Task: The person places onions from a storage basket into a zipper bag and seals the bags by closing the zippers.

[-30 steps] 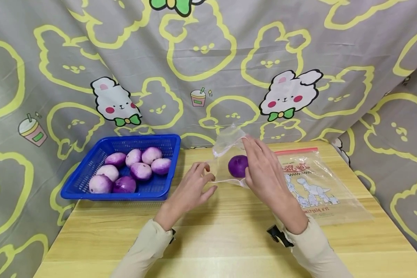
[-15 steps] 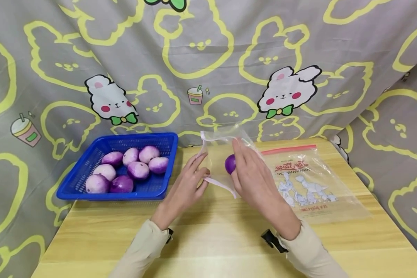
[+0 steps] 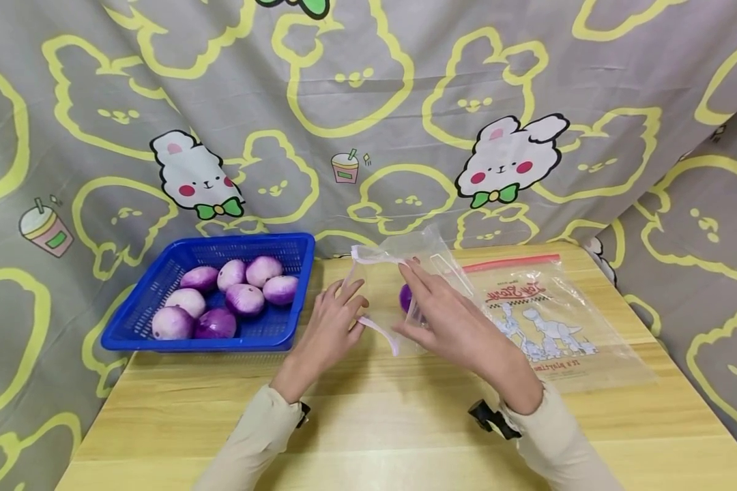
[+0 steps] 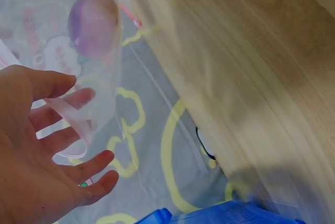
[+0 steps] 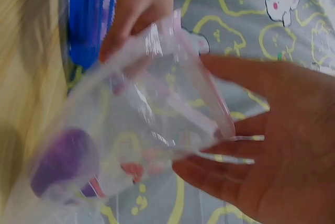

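Observation:
A clear plastic bag (image 3: 424,239) with a pale pink-edged mouth stands between my hands, its opening facing left. Inside it lies one purple onion (image 5: 65,166), mostly hidden behind the right hand in the head view. My left hand (image 3: 331,314) is at the mouth with loosely bent, spread fingers; in the left wrist view the rim runs between its thumb (image 4: 55,84) and fingers, two of them behind the film. My right hand (image 3: 454,314) reaches over the bag with fingers fairly straight and thumb spread, fingertips at the rim in the right wrist view.
A blue plastic basket (image 3: 264,334) with several purple onions (image 3: 244,300) stands on the left. At right, a flat printed zip bag (image 3: 614,354) with a red strip lies on the wooden table (image 3: 356,436). A patterned curtain (image 3: 252,88) hangs behind.
My left hand has come from beside the bag to its mouth, which now reaches further left and gapes wider. The right hand has shifted left over the onion, its thumb spreading.

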A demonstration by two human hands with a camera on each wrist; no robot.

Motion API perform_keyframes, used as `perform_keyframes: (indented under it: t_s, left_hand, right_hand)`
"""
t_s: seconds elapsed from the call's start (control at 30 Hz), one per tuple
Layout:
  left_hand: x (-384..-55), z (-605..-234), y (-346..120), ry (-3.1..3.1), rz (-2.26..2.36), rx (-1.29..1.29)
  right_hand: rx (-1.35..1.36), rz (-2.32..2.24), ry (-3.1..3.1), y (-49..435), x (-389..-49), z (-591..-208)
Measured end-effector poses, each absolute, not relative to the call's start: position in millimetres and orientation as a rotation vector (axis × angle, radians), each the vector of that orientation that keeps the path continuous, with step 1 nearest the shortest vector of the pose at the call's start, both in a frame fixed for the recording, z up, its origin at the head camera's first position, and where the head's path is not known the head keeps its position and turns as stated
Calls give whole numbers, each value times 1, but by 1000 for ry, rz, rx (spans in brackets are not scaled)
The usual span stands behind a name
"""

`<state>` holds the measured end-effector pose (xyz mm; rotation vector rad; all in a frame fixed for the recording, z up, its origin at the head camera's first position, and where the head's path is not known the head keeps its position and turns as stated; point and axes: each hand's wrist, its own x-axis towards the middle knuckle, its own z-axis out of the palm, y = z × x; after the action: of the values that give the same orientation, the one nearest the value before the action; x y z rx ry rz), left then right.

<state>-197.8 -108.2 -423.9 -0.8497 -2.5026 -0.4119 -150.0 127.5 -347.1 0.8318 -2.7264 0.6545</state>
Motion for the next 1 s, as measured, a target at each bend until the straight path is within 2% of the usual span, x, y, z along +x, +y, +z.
perform_keyframes:
  t_s: [0.17, 0.67, 1.0]
  left_hand:
    - [-195, -424, -111, -2540, -450, -852]
    - [-166, -413, -131, -2396, -591, -852]
    - [-178, -401, -169, -2304, -690, -744]
  right_hand:
    - [893, 644, -2754, 136, -152, -344]
    - [823, 570, -2632, 131, -165, -351]
    - [812, 636, -2638, 132, -167, -354]
